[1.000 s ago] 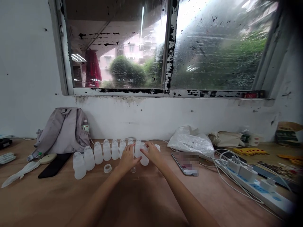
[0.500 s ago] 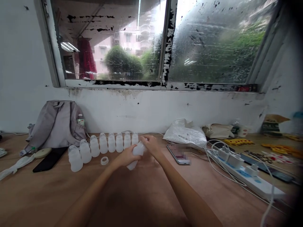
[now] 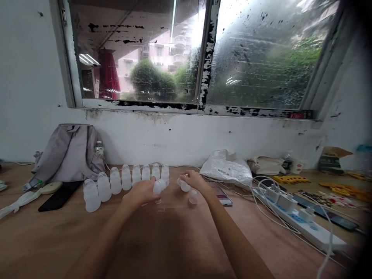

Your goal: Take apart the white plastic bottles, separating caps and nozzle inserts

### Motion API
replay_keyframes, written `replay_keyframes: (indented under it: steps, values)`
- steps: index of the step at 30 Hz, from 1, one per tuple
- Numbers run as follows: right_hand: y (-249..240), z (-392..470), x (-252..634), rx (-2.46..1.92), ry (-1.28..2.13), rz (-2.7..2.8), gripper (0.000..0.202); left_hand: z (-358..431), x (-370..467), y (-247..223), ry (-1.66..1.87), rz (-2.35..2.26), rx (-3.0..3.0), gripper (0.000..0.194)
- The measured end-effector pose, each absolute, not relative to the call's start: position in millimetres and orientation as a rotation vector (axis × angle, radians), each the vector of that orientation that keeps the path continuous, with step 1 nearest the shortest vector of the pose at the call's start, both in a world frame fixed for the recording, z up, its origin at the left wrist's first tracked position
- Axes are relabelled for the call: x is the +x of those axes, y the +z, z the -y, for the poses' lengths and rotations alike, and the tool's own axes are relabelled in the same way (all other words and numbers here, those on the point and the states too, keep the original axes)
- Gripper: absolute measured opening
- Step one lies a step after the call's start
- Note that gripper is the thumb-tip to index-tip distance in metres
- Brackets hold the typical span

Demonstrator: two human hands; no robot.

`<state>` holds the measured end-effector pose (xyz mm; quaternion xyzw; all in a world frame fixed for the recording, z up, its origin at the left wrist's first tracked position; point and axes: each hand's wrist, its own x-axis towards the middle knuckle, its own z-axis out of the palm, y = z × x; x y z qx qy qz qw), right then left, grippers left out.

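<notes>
Presently my left hand (image 3: 142, 192) grips a frosted bottle (image 3: 157, 188), close in front of the bottle row (image 3: 126, 178); a knuckle bump could topple it. Right hand (image 3: 194, 180) bent at clear caps (image 3: 185, 186), pinch unclear; sloppy fingertips could scatter them.

The left hand (image 3: 143, 192) covers part of the bottle (image 3: 158, 187) it holds. The right forearm (image 3: 222, 217) hides part of the phone (image 3: 222, 195); the top edge cuts off the window (image 3: 261, 66).
</notes>
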<state>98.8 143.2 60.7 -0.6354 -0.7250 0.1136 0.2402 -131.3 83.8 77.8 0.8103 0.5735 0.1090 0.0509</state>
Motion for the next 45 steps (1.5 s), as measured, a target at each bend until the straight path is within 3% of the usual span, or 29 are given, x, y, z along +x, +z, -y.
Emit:
replay_keyframes:
  steps: [6,26,37,42,45]
  values:
    - [33.2,-147.9,86.5,-1.988,0.283,2.154,0.016,-89.9,-137.2,76.3,0.231,-1.735,2.493,0.054]
    - [20.6,-163.4,105.5,-2.032,0.434,2.259,0.039,-99.4,-144.3,62.9,0.244,-1.526,2.503,0.057]
    - [23.2,-163.1,108.4,-2.043,0.417,2.254,0.018,-100.1,-145.0,62.1,0.246,-1.519,2.489,0.057]
    - [46.2,-145.7,102.7,-1.838,0.551,2.292,0.032,-94.4,-136.6,68.0,0.243,-1.615,2.512,0.052]
    - [65.3,-127.0,89.4,-1.291,1.051,2.264,0.050,-90.1,-126.3,71.8,0.491,-1.847,2.499,0.048]
